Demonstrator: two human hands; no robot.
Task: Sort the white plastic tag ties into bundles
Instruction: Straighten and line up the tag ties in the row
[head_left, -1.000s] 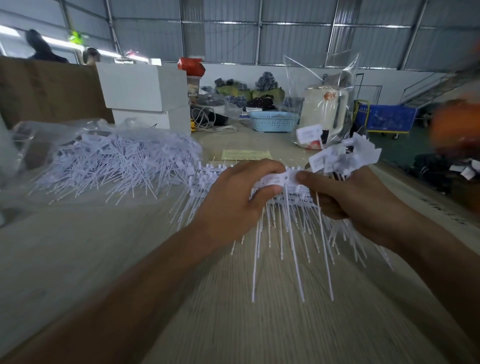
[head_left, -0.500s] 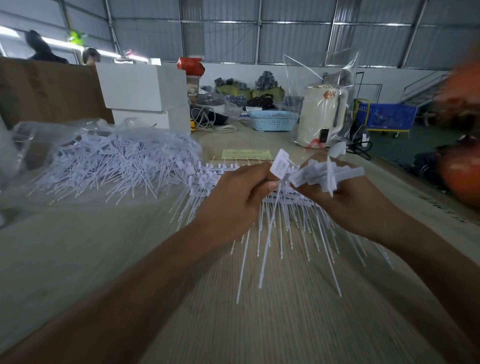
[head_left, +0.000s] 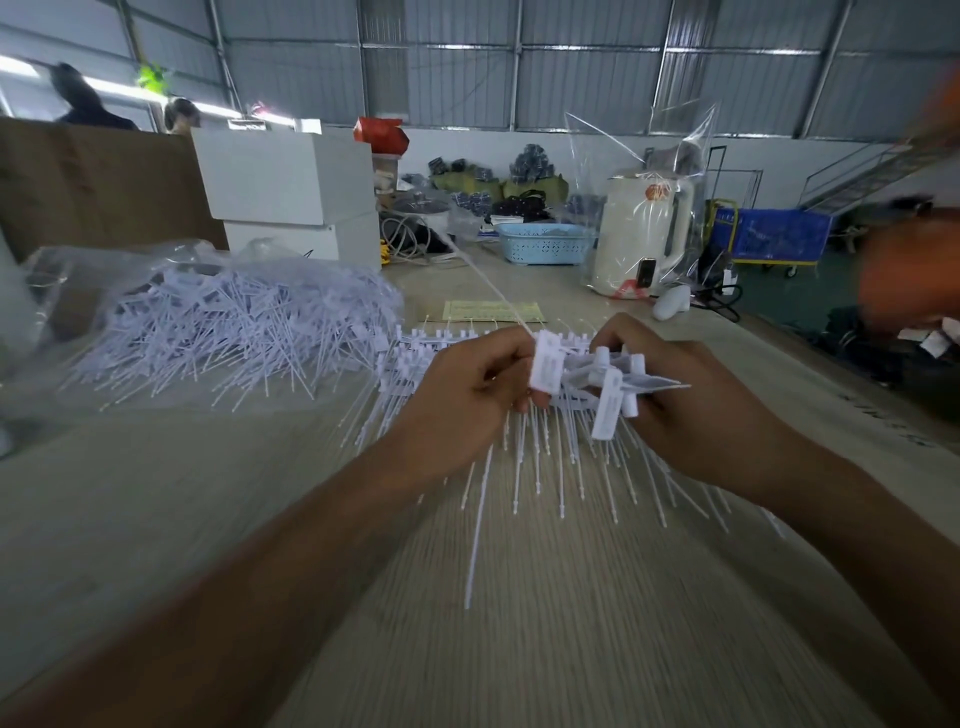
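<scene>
On a long wooden table (head_left: 156, 519) under a metal shed roof, two stacked white boxes (head_left: 291, 192) stand at the far left, and a cream plastic jug (head_left: 639, 239) sits far right inside a clear bag, with a pale blue basket (head_left: 543, 243) between them further back. In front of the boxes lies a big heap of loose white tag ties (head_left: 234, 332), partly spilling from a clear plastic bag (head_left: 67, 275). Just right of that heap, rows of ties still joined on their strips (head_left: 441, 338) lie flat on the table near a yellow paper slip (head_left: 491, 310).

Both forearms reach in from the near edge and meet over the middle of the table. The right hand (head_left: 691, 410) has its fingers curled round a bundle of ties (head_left: 608, 384), their flat tag heads crowded together at the top and their thin tails fanning down toward the table. The left hand (head_left: 462, 400) pinches one single tie (head_left: 545, 369) by its tag head between thumb and fingers, right against the bundle; its long tail hangs down below the hand, lower than the others. A small white handheld device (head_left: 671, 303) rests on the table beside the jug.
</scene>
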